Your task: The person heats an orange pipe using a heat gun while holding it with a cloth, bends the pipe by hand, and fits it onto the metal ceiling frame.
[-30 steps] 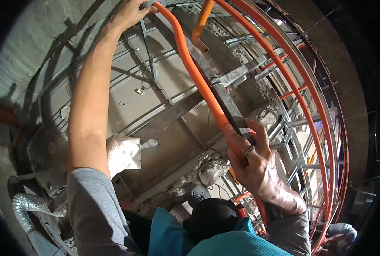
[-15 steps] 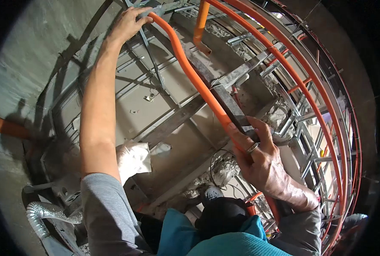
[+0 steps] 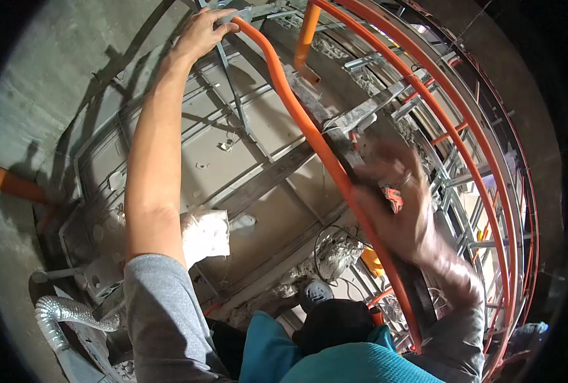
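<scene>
An orange flexible conduit pipe runs in a gentle curve from upper left down to the lower right. My left hand is closed at its upper end, thumb on the pipe, beside a grey metal bracket. Smeared by motion, my right hand is just right of the pipe's lower part, with thumb and fingers apart. Through that gap shows a small red-and-white patch that I cannot make out. A dark flat bar lies along the pipe.
More orange pipes curve along metal framing at the right. A short orange pipe stands at the top. Panels with metal studs lie below. At lower left is a silver flexible duct; a person in a black cap is below me.
My right hand has come off the pipe and shifted slightly right. My left hand stays at the upper end. The view has shifted a little, and more of the lower pipe shows.
</scene>
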`<action>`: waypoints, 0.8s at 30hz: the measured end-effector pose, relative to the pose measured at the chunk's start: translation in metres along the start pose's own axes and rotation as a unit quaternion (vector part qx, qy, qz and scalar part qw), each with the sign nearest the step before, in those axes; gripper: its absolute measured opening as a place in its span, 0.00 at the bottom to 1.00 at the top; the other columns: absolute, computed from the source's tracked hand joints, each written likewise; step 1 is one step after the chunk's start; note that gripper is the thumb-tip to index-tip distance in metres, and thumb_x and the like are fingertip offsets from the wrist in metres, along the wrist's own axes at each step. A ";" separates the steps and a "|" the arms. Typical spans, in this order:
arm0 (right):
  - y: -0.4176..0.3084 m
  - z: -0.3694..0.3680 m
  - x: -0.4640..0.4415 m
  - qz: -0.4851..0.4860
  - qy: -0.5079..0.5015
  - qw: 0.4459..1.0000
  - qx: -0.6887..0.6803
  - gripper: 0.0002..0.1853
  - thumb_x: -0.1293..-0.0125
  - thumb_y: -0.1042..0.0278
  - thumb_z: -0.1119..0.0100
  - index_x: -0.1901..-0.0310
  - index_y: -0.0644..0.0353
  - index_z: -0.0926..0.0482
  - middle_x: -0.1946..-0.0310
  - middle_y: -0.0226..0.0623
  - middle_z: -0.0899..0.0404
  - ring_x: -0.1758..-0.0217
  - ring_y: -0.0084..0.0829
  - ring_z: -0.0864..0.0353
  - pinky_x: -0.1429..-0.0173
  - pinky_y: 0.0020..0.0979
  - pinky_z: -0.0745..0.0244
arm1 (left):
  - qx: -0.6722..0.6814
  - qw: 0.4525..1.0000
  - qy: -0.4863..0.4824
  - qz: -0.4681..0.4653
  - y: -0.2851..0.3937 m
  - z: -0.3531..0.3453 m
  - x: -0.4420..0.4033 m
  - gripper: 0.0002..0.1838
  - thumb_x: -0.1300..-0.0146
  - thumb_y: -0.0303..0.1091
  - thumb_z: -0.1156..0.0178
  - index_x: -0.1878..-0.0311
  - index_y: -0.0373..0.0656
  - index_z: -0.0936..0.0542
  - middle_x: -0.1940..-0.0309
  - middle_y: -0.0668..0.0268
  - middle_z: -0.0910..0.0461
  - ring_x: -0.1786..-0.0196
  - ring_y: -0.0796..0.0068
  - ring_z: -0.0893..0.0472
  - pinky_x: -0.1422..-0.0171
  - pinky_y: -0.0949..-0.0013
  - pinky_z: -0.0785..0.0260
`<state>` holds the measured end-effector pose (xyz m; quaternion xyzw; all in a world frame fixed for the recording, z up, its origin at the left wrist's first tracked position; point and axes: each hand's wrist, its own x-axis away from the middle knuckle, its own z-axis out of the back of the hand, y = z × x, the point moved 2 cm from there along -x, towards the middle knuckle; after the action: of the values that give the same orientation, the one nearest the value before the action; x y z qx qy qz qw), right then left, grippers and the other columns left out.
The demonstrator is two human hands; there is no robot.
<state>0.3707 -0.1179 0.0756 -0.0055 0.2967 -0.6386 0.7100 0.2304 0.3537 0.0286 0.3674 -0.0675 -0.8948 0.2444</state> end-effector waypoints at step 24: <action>0.104 -0.105 -0.277 -0.232 -0.150 0.920 -0.279 0.11 0.37 0.61 0.25 0.63 0.61 0.10 0.70 0.33 0.11 0.71 0.21 0.13 0.64 0.23 0.15 | 0.007 0.999 -0.029 -0.017 0.000 0.004 -0.002 0.39 0.37 0.72 0.36 0.29 0.61 0.21 0.31 0.52 0.24 0.27 0.51 0.26 0.24 0.52 0.32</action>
<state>0.4173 0.1925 0.0642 -0.3676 0.3430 -0.6683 0.5483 0.2288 0.3543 0.0324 0.3442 -0.0745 -0.9086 0.2246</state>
